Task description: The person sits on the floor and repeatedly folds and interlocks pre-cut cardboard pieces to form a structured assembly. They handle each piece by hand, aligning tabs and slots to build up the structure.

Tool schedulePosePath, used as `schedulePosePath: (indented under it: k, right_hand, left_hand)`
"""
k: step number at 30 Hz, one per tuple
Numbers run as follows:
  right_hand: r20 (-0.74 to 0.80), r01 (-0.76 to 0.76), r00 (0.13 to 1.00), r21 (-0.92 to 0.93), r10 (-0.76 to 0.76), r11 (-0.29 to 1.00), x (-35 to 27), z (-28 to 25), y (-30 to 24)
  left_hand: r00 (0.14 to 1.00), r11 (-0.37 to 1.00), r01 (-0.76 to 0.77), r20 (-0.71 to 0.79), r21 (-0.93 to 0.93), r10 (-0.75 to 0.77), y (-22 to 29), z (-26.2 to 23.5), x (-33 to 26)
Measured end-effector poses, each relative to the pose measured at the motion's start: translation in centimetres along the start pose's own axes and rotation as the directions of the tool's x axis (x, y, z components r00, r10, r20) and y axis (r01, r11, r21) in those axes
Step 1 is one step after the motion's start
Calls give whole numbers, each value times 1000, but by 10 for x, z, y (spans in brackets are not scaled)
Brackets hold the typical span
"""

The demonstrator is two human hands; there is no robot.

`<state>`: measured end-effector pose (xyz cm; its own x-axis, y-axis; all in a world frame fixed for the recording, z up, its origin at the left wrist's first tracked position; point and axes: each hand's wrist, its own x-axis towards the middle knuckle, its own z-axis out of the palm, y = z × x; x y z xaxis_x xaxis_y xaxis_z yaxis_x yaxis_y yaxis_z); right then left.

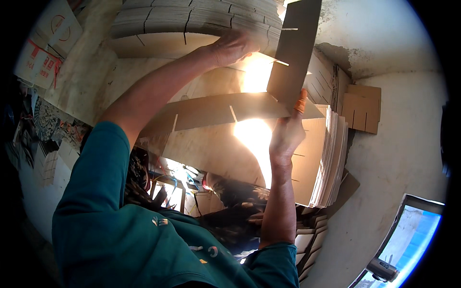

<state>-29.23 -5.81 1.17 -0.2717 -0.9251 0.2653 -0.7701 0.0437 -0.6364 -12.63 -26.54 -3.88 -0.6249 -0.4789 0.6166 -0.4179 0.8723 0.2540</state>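
My right hand (287, 137), with an orange cover on one finger, is closed around the joint of crossed cardboard divider strips. One brown slotted strip (298, 48) stands up from that joint. Another long slotted strip (206, 111) runs from it to the left over the table. My left hand (235, 48) is closed at the far side, its fingers on the end of a further cardboard strip (272, 59) that meets the upright one. Bright glare hides part of this strip. Just behind my left hand lies a thick stack of slotted cardboard strips (192, 21).
A pale wooden table (206, 151) lies under the strips. At its right stands a stack of cardboard sheets (329, 158). More cardboard (362, 108) leans on the wall. A printed carton (41, 65) is at the left, and a window (408, 240) at the lower right.
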Motion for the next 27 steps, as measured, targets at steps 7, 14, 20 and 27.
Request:
schedulePosePath:
  k: [7, 14, 20, 27]
  right_hand:
    - [-108, 250, 960, -89, -259, 964, -1, 10, 13]
    - [-54, 212, 975, -77, -217, 974, -10, 15, 28]
    - [-57, 122, 990, -61, -126, 991, -31, 5, 12]
    - [-59, 165, 984, -25, -166, 986, -33, 7, 5]
  left_hand:
    - [999, 999, -36, -33, 24, 37, 33, -24, 4]
    - [990, 975, 125, 93, -183, -110, 70, -39, 2]
    - [839, 866, 481, 359, -139, -409, 51, -92, 40]
    - [961, 889, 127, 169, 439, -220, -25, 4, 14]
